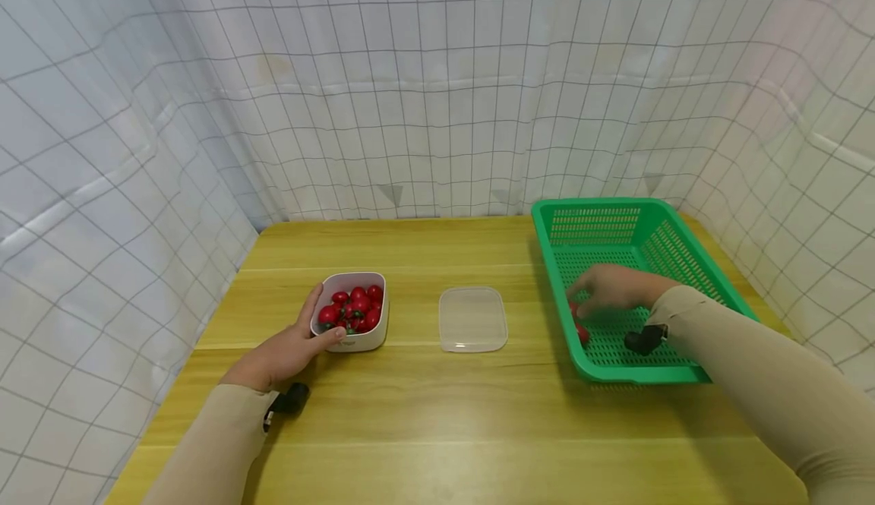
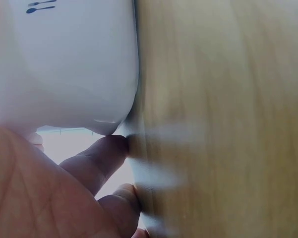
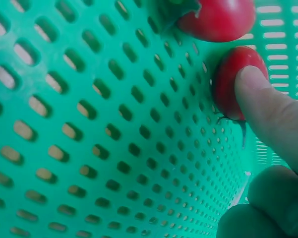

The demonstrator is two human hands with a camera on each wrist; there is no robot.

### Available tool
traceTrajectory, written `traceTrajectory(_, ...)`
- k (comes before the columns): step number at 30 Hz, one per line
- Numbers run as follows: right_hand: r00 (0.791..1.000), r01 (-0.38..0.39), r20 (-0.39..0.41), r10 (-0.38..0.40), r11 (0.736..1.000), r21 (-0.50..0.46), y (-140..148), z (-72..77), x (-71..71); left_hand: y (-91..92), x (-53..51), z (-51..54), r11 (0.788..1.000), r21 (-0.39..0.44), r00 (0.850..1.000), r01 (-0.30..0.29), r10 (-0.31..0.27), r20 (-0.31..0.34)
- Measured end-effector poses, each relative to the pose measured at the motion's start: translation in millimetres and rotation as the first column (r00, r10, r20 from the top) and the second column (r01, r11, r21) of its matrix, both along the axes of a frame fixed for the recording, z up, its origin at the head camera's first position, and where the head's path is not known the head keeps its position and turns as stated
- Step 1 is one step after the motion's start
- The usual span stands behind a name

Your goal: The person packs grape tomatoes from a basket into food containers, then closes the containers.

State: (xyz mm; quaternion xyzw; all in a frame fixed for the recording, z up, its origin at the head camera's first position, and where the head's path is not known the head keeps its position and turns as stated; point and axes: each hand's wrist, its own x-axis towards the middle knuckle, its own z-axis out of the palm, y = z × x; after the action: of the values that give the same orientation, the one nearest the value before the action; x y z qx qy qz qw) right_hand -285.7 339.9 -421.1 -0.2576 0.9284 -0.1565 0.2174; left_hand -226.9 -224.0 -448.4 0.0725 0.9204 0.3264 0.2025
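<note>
My left hand (image 1: 290, 349) holds a white square container (image 1: 362, 342) at its left side, the thumb over the near rim. Several red cherry tomatoes (image 1: 358, 304) with some green stems fill it. A small fork-and-spoon print marks the container's wall (image 2: 64, 59) in the left wrist view. Inside a green basket (image 1: 608, 374), my right hand (image 1: 608, 288) reaches low at the left. One straight digit (image 3: 268, 109) touches a cherry tomato (image 3: 228, 84) lying on the basket floor. Another tomato (image 3: 220, 20) lies beside it. Part of the right hand's grasp is hidden.
A translucent square lid (image 1: 473, 320) lies flat on the wooden table (image 1: 437, 421) between container and basket. The basket's raised walls surround my right hand. White grid-patterned curtains (image 1: 444, 110) enclose the table at the back and sides.
</note>
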Motion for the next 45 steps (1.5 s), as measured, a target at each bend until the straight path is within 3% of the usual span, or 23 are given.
traceTrajectory(28, 1.0, 0.026, -0.005, -0.026, 0.998, 0.05, -2.8, -4.2, -3.9, 0.6, -0.1, -2.0, 1.0, 0.007, 1.0, -0.003, 0.003, -0.003)
traceTrajectory(45, 1.0, -0.004, -0.017, 0.005, 0.998, 0.055, -1.2, -6.1, -5.8, 0.6, 1.8, -2.0, 1.0, -0.002, 1.0, -0.007, 0.007, -0.009)
